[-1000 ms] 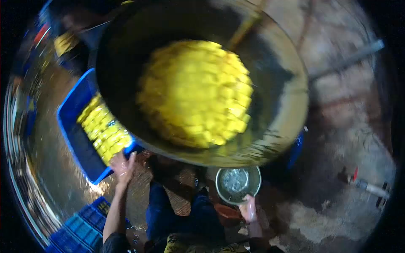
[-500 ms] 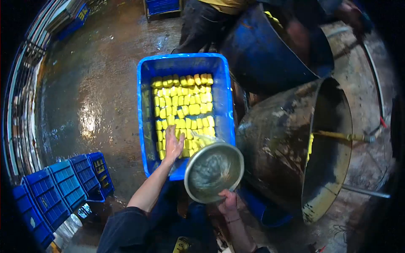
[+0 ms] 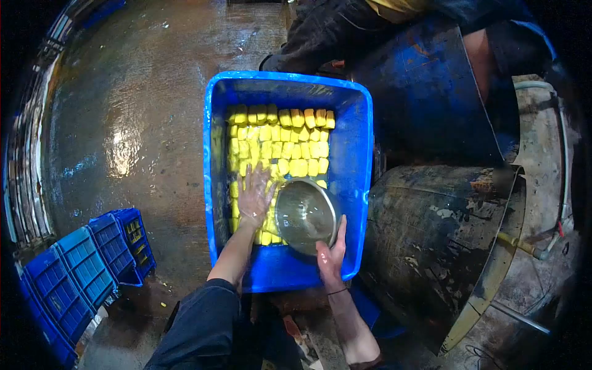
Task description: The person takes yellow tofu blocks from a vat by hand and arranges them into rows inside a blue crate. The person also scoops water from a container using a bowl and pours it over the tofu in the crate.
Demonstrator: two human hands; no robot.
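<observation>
blue tub (image 3: 351,234) holding yellow blocks (image 3: 299,150); right hand (image 3: 332,254) tilting metal bowl (image 3: 305,216).

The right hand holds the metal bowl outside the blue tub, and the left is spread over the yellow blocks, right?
Not quite: the head view shows the right hand holding the metal bowl over the blue tub, not outside it. The left hand is spread over the yellow blocks.
</observation>
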